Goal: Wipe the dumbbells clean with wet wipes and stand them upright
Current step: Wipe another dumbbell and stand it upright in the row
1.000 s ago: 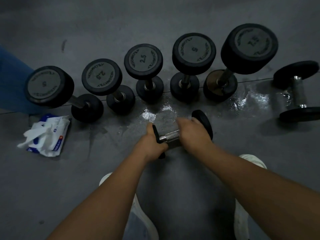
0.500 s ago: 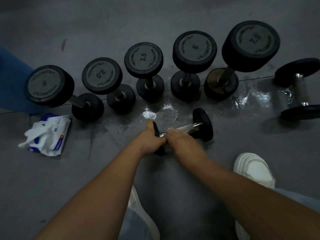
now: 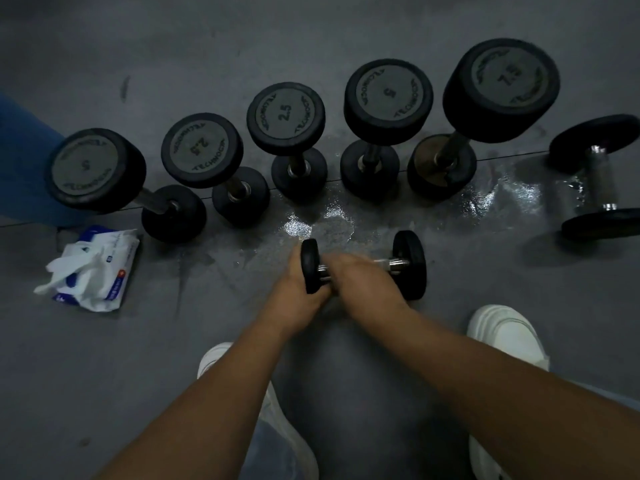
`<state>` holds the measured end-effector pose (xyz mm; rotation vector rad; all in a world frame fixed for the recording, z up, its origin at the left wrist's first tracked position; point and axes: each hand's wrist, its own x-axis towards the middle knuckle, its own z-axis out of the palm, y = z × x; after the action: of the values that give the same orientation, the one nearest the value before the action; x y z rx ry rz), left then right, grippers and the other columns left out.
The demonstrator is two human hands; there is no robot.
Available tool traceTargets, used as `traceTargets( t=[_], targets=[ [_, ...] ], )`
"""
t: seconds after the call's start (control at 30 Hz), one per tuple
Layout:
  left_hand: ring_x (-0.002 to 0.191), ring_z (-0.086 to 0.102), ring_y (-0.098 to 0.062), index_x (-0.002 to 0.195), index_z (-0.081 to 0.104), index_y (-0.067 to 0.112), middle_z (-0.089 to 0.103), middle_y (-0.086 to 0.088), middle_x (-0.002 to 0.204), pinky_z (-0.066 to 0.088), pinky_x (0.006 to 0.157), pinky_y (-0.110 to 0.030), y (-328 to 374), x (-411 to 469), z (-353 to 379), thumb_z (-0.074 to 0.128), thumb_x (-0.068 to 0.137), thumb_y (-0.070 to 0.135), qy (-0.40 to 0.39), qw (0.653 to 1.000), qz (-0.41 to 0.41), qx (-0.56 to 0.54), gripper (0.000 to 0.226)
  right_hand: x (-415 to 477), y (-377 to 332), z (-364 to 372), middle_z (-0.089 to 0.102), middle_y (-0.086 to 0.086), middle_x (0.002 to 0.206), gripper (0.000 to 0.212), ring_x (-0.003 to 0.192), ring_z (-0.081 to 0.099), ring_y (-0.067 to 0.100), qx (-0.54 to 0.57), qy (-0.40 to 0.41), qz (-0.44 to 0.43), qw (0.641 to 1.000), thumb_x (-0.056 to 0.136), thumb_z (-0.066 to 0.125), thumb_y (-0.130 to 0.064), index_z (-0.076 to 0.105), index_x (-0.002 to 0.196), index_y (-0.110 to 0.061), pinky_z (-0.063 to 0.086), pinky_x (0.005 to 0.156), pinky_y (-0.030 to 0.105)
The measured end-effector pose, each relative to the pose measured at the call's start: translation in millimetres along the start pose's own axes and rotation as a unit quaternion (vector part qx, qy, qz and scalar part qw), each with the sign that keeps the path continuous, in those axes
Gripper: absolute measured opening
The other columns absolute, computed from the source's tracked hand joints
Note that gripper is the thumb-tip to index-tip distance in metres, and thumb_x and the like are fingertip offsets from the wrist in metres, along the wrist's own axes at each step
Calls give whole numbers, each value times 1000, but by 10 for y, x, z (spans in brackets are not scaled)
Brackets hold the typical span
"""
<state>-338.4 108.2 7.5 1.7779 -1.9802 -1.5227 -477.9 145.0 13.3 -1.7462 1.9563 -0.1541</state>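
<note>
Two bare hands meet on one small dumbbell [image 3: 411, 268], which lies on its side low on the grey floor [image 3: 104, 375]. Well to the left of the fingers, a pack of wet wipes [image 3: 95, 271] lies flat with a white wipe pulled up out of its opening. Beyond the fingers, five upright dumbbells [image 3: 285, 117] stand on end in a row, marked from left to right 5, 2.5, 2.5, 5 and 7.5. Between that row and the fingertips, a wet patch [image 3: 301, 226] shines on the floor.

The left hand [image 3: 294, 299] cups the small dumbbell's left end plate, its fingers curled round the outer face and mostly hidden behind it. Just to its right, the right hand [image 3: 360, 282] curls over the chrome handle. It is blurred, and I cannot tell whether a wipe sits under its fingers. The right end plate is free of both hands.

Well to the right of the fingers, another dumbbell [image 3: 595, 143] lies on its side. Nearer than the hands are two white shoes [image 3: 505, 337].
</note>
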Motion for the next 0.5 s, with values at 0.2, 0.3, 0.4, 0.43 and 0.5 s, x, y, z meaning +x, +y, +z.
traceTargets(
  t=[0.2, 0.3, 0.4, 0.43, 0.5],
  targets=[
    [99, 64, -32, 151, 19, 35, 67, -12, 111, 52, 87, -38, -9, 122, -39, 63, 81, 36, 9, 997, -33, 62, 83, -160, 55, 113, 61, 14, 122, 34, 118, 53, 32, -17, 19, -38, 999, 90, 44, -10, 57, 121, -9, 38, 104, 39],
    [101, 62, -31, 138, 39, 19, 65, -12, 109, 52, 87, -39, 60, 216, -66, 63, 81, 41, 10, 994, -61, 90, 66, -109, 178, 7, 57, 10, 127, 39, 121, 51, 28, -7, 52, 6, 999, 89, 45, -5, 52, 126, -12, 35, 105, 35],
    [79, 65, -27, 98, 60, 9, 70, -14, 93, 52, 66, -32, 128, 243, -95, 48, 57, 61, -18, 992, -113, 57, 67, -119, 183, -7, 60, 8, 121, 36, 115, 54, 27, 6, 31, -54, 998, 86, 44, -7, 56, 119, -15, 38, 99, 34],
    [76, 66, -28, 94, 61, 9, 70, -16, 91, 55, 66, -34, 123, 253, -97, 45, 54, 61, -17, 991, -125, 37, 68, -117, 165, 0, 61, 8, 119, 34, 114, 55, 28, 11, 37, -54, 998, 85, 44, -7, 57, 116, -15, 37, 100, 34],
    [82, 68, -33, 101, 58, 12, 68, -16, 95, 59, 74, -45, 136, 267, -114, 46, 57, 61, 6, 988, -155, 3, 67, -56, 153, 24, 61, 9, 118, 38, 116, 54, 29, 0, 68, -12, 998, 83, 36, -6, 56, 115, -12, 34, 105, 36]
  ],
)
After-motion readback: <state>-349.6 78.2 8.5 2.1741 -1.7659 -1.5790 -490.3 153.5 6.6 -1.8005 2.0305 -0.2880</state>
